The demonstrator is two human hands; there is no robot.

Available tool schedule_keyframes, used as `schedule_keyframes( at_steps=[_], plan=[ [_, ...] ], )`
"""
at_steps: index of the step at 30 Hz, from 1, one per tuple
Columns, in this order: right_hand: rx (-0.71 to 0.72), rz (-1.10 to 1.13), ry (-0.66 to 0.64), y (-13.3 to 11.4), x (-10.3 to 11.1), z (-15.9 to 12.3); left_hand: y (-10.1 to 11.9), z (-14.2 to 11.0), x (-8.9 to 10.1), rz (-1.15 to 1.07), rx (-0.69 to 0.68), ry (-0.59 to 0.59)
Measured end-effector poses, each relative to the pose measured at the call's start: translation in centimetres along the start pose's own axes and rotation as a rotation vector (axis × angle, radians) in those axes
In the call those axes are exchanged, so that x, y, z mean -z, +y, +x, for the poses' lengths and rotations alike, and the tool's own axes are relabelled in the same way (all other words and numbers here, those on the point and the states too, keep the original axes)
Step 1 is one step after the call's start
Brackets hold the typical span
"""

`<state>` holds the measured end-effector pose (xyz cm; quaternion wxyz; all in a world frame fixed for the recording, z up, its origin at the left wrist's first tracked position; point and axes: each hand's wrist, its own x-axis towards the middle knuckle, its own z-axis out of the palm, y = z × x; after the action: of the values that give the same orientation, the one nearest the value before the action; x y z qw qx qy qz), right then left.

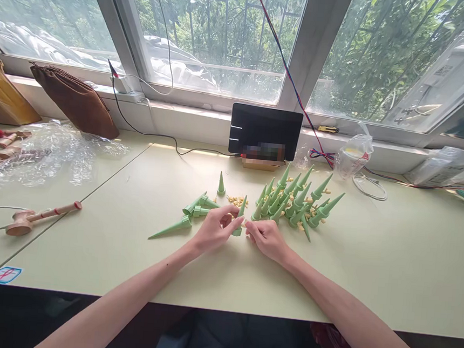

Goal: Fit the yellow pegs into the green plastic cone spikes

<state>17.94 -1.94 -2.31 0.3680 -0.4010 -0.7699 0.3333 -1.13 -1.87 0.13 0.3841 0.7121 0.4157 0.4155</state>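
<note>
In the middle of the table, my left hand (217, 228) is closed around a green cone-shaped plastic spike (242, 206), which stands nearly upright with its tip up. My right hand (266, 237) pinches a small yellowish piece (244, 223) against the spike's side, near its wide collar; whether it is inserted I cannot tell. Behind my hands is a little heap of yellowish pieces (238, 201). Several loose green spikes (176, 226) lie left of my left hand, and one upright spike (221, 185) stands behind them. To the right, many green spikes (298, 199) with yellowish pieces stand bunched together.
A black tablet (265, 128) leans at the back by the window. A plastic cup in a bag (353, 156) and a coiled white cable (371, 188) are at the back right. On the left lie a wooden kendama (20, 222), crumpled clear wrap (69, 151) and a brown pouch (76, 101).
</note>
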Motion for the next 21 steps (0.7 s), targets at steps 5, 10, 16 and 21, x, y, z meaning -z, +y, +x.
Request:
schedule_keyframes(
  at_steps=[5,10,16,21],
  plan=[
    [-0.023,0.017,0.002,-0.01,0.08,-0.03,0.04,0.06,-0.07,-0.088,0.070,0.010],
    [-0.015,0.017,-0.020,0.09,0.08,-0.05,0.16,0.20,0.04,-0.151,0.120,0.013],
    [-0.004,0.019,-0.031,0.14,0.04,-0.05,0.00,0.19,0.09,-0.150,0.123,0.015],
    [0.021,0.010,-0.040,0.16,0.05,0.00,-0.24,0.16,0.18,-0.108,0.072,-0.007]
  ],
)
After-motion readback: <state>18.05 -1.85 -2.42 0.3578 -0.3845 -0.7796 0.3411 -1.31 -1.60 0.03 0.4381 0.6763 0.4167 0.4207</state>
